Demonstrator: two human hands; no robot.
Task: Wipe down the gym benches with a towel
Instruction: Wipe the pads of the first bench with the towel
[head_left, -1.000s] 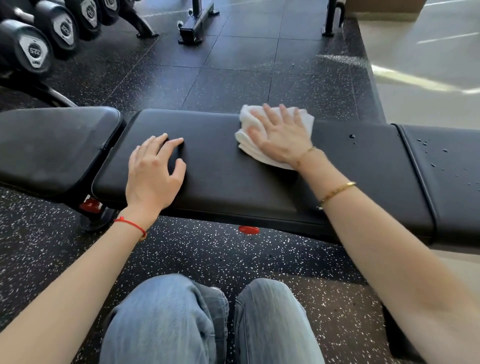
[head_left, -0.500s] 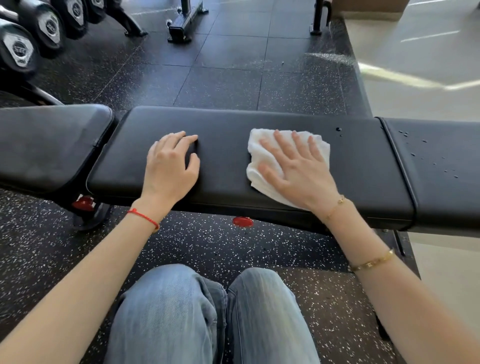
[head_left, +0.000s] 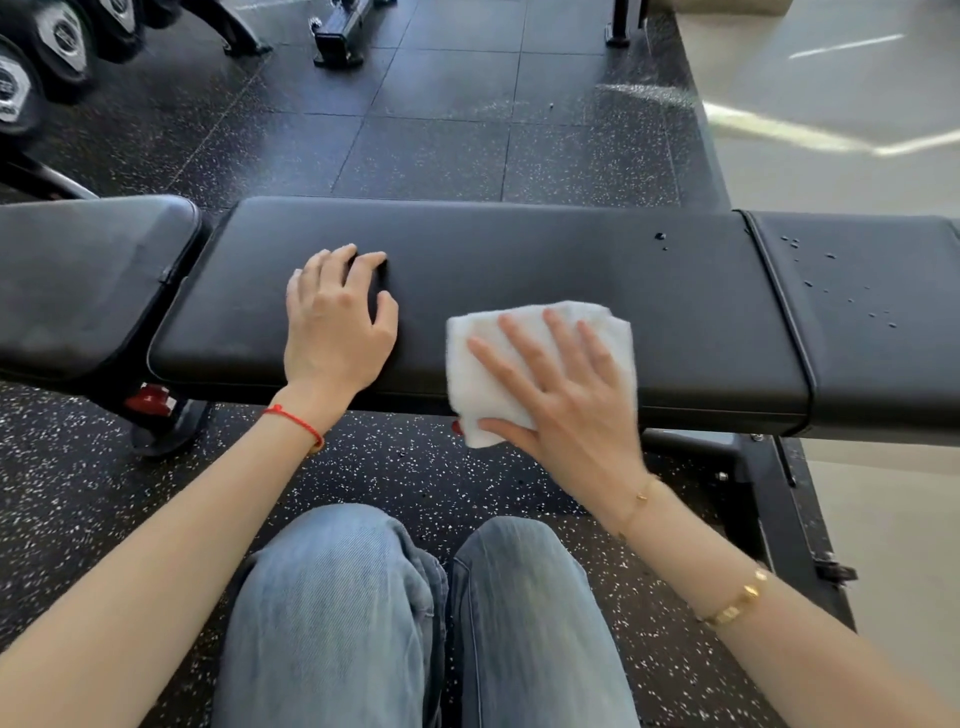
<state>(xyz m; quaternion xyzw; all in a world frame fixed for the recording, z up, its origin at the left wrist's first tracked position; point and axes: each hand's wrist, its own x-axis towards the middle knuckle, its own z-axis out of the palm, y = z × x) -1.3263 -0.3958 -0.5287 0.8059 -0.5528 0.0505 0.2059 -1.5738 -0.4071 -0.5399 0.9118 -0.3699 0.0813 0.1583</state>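
Right hand (head_left: 566, 400), fingers spread flat, presses a folded white towel (head_left: 524, 364) onto the near edge of the black bench pad (head_left: 519, 260); the towel's lower corner hangs over the pad's front edge. Left hand (head_left: 337, 327) rests palm-down on the pad, just left of the towel, fingers loosely bent and holding nothing. Water droplets (head_left: 661, 236) sit near the pad's far right corner, and more dot the adjoining pad (head_left: 883, 364). Dumbbells (head_left: 57, 47) stand at upper left.
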